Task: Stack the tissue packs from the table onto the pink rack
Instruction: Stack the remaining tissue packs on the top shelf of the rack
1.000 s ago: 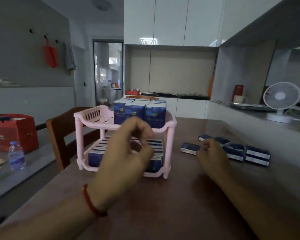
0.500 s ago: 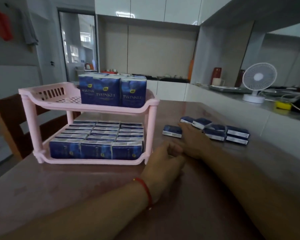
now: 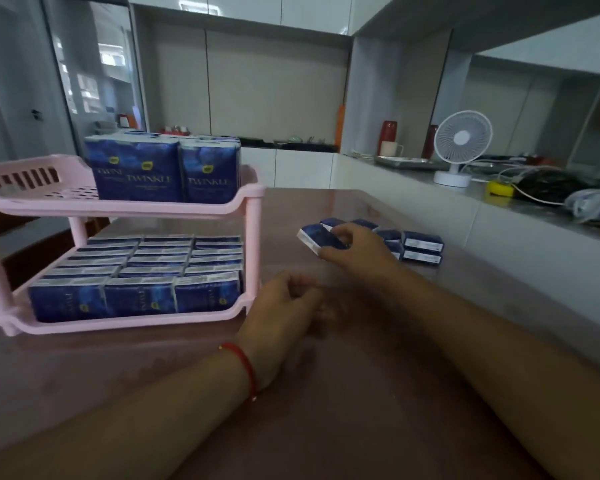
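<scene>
Right hand fingers pinch a tissue pack; left hand loosely curled, empty

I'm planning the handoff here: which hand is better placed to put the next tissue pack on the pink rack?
Probably the right hand: it already grips a tissue pack lifted from the loose packs. The left hand holds nothing, though it sits nearer the pink rack.

The right hand reaches forward, fingers pinching a tissue pack; the left hand rests low, fingers loosely curled, holding nothing.
</scene>
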`<state>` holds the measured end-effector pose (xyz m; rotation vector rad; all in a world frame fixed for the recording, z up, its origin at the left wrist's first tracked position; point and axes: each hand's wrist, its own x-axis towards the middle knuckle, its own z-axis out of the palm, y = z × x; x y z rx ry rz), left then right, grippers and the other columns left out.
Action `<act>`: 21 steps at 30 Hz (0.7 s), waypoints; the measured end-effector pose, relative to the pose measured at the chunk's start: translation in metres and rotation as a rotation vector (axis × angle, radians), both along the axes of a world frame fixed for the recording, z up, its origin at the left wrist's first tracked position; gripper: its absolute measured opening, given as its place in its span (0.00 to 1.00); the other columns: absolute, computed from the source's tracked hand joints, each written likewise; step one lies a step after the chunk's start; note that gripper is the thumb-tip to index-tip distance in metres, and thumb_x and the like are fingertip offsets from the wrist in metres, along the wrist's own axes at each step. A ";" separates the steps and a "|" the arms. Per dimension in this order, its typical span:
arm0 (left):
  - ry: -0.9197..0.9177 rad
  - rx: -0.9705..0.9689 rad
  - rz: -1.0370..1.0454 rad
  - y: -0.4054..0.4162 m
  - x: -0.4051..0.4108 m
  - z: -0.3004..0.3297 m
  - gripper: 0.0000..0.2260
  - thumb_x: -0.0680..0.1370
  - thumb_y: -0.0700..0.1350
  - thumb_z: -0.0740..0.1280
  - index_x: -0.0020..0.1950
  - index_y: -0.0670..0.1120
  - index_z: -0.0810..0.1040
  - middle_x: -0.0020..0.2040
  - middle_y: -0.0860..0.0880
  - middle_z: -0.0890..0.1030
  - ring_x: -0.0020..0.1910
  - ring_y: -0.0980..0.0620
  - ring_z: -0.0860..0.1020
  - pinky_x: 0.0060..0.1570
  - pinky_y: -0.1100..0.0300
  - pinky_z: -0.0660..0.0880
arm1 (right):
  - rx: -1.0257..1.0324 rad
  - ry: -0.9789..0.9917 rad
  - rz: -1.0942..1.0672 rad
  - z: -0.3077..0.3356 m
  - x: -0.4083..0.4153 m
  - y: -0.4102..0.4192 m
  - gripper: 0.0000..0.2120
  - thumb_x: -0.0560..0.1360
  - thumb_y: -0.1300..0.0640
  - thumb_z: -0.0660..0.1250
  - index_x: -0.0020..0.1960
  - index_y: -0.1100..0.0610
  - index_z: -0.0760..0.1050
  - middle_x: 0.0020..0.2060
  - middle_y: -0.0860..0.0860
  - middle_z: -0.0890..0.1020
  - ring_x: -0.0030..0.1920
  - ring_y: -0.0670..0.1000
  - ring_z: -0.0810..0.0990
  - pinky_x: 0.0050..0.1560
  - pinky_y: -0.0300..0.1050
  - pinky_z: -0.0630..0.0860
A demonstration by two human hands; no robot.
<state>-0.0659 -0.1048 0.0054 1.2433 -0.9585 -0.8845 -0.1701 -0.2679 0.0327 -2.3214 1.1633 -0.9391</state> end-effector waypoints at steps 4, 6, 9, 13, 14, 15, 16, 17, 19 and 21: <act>0.051 -0.011 -0.012 0.001 -0.003 0.006 0.15 0.79 0.47 0.68 0.63 0.41 0.75 0.53 0.41 0.81 0.46 0.48 0.84 0.48 0.54 0.84 | 0.046 -0.015 0.228 0.022 -0.031 0.041 0.22 0.71 0.48 0.76 0.64 0.46 0.76 0.52 0.43 0.81 0.51 0.45 0.81 0.50 0.42 0.79; 0.077 -0.039 -0.028 0.005 -0.005 0.009 0.15 0.80 0.47 0.67 0.64 0.42 0.75 0.56 0.39 0.81 0.51 0.44 0.83 0.50 0.50 0.83 | 0.058 -0.013 0.300 0.015 -0.040 0.062 0.21 0.70 0.47 0.77 0.60 0.39 0.74 0.51 0.42 0.81 0.51 0.48 0.82 0.53 0.46 0.81; 0.104 -0.070 -0.045 0.008 -0.007 0.010 0.12 0.84 0.43 0.60 0.65 0.44 0.76 0.56 0.41 0.84 0.54 0.44 0.84 0.54 0.45 0.82 | 0.237 -0.065 0.336 -0.003 -0.043 0.078 0.21 0.72 0.45 0.75 0.63 0.43 0.76 0.51 0.42 0.83 0.49 0.46 0.83 0.52 0.45 0.82; 0.111 -0.029 0.035 0.006 -0.005 0.010 0.10 0.83 0.40 0.59 0.59 0.47 0.78 0.50 0.42 0.84 0.51 0.42 0.83 0.55 0.42 0.81 | 0.274 -0.215 0.208 -0.009 -0.048 0.038 0.12 0.78 0.46 0.68 0.56 0.51 0.82 0.43 0.48 0.85 0.44 0.50 0.83 0.46 0.49 0.81; 0.099 -0.018 0.034 0.005 -0.006 0.011 0.09 0.83 0.40 0.59 0.58 0.48 0.77 0.50 0.43 0.84 0.52 0.42 0.83 0.56 0.42 0.80 | 0.197 -0.212 0.099 -0.007 -0.053 0.017 0.10 0.78 0.48 0.69 0.55 0.51 0.82 0.45 0.49 0.85 0.46 0.51 0.82 0.46 0.48 0.79; 0.085 -0.011 0.033 0.005 -0.006 0.011 0.09 0.83 0.40 0.59 0.58 0.49 0.77 0.51 0.43 0.83 0.53 0.41 0.83 0.57 0.42 0.80 | 0.108 -0.172 -0.009 -0.004 -0.060 -0.005 0.09 0.77 0.52 0.70 0.56 0.52 0.82 0.49 0.50 0.84 0.49 0.50 0.81 0.48 0.46 0.76; 0.076 -0.008 0.032 0.005 -0.007 0.012 0.09 0.83 0.40 0.59 0.60 0.48 0.76 0.51 0.43 0.83 0.54 0.40 0.82 0.57 0.41 0.79 | -0.009 -0.080 -0.137 -0.003 -0.070 -0.025 0.11 0.76 0.57 0.69 0.58 0.53 0.80 0.53 0.50 0.82 0.52 0.50 0.80 0.51 0.45 0.74; 0.070 -0.007 0.031 0.004 -0.007 0.012 0.09 0.83 0.41 0.59 0.60 0.48 0.76 0.51 0.44 0.83 0.54 0.41 0.82 0.58 0.41 0.79 | -0.133 0.018 -0.261 -0.005 -0.082 -0.043 0.16 0.74 0.59 0.69 0.62 0.54 0.78 0.59 0.53 0.80 0.57 0.52 0.78 0.56 0.46 0.73; 0.078 -0.008 0.027 0.002 -0.006 0.011 0.09 0.82 0.41 0.60 0.59 0.48 0.76 0.49 0.47 0.83 0.53 0.43 0.83 0.57 0.42 0.80 | -0.262 0.140 -0.442 -0.016 -0.108 -0.074 0.27 0.73 0.60 0.68 0.72 0.54 0.70 0.72 0.57 0.69 0.72 0.59 0.67 0.68 0.55 0.68; 0.089 -0.017 0.008 0.000 -0.005 0.009 0.09 0.82 0.41 0.60 0.57 0.50 0.77 0.46 0.50 0.83 0.51 0.46 0.84 0.55 0.43 0.81 | -0.155 0.180 -0.478 -0.030 -0.122 -0.091 0.36 0.74 0.58 0.69 0.78 0.51 0.59 0.80 0.55 0.54 0.80 0.60 0.51 0.75 0.60 0.58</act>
